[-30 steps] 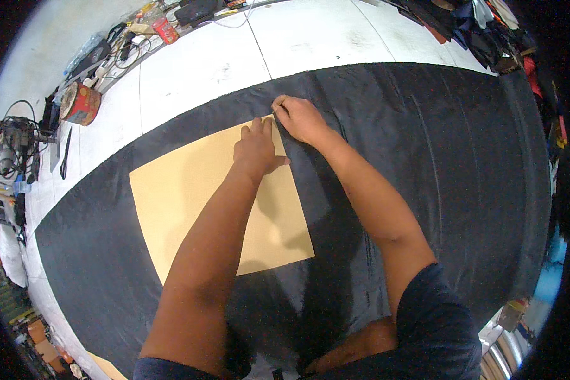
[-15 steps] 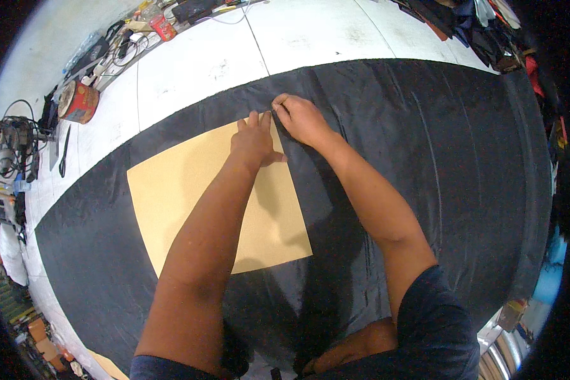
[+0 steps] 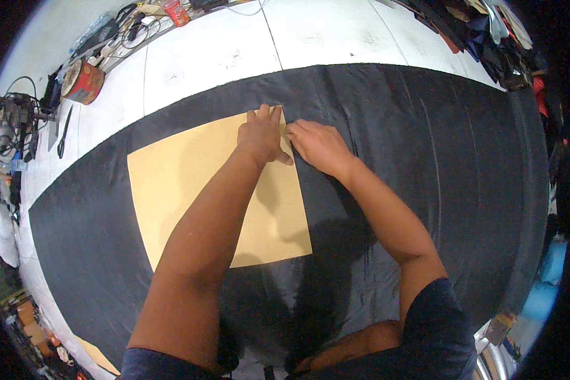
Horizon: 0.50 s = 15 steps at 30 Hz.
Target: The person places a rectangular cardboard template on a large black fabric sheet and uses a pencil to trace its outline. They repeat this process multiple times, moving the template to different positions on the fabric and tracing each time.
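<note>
A tan rectangular sheet [image 3: 171, 183] lies flat on a large black cloth [image 3: 386, 190]. My left hand [image 3: 261, 136] presses down near the sheet's far right corner, fingers spread. Just beside the sheet's right edge, a little below that corner, is my right hand [image 3: 320, 145]. Its fingers are pinched together at the edge, and whatever they hold, if anything, is hidden. My left forearm covers part of the sheet.
Black-handled scissors [image 3: 63, 136] lie on the white tiled floor [image 3: 196, 69] at the left, near a red can [image 3: 82, 82] and a motor-like machine [image 3: 9, 123]. Clutter lines the far left wall. A pile of dark cloth [image 3: 468, 31] sits at the far right.
My right hand has moved from the sheet's far corner toward me, along its right edge. My left hand stays pressed on the sheet. The whole view has shifted slightly.
</note>
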Motion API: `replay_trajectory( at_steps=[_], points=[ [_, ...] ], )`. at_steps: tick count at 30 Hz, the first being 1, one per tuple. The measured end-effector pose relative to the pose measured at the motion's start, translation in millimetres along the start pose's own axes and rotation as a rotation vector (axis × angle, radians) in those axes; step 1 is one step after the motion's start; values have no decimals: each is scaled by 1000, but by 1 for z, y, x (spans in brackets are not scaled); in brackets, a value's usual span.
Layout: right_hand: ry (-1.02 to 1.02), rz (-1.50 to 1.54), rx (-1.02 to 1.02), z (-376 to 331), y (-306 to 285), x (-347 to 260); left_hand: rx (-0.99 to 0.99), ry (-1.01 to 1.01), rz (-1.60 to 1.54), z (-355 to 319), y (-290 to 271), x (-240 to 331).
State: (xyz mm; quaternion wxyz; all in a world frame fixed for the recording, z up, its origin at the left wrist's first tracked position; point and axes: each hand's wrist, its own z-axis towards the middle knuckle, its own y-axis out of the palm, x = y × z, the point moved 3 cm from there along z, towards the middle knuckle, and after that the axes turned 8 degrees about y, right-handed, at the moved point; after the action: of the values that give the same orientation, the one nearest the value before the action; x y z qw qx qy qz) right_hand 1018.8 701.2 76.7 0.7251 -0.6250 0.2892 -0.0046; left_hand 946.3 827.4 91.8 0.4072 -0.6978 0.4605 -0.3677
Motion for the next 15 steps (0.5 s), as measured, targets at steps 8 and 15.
replay_trajectory(
  at_steps=[8,15],
  points=[
    [-45,-5,173,39,7,10,-5,2,46,1,5,-2],
    [-33,-60,-91,-7,-1,-7,19,13,79,0,8,-6]
  ],
)
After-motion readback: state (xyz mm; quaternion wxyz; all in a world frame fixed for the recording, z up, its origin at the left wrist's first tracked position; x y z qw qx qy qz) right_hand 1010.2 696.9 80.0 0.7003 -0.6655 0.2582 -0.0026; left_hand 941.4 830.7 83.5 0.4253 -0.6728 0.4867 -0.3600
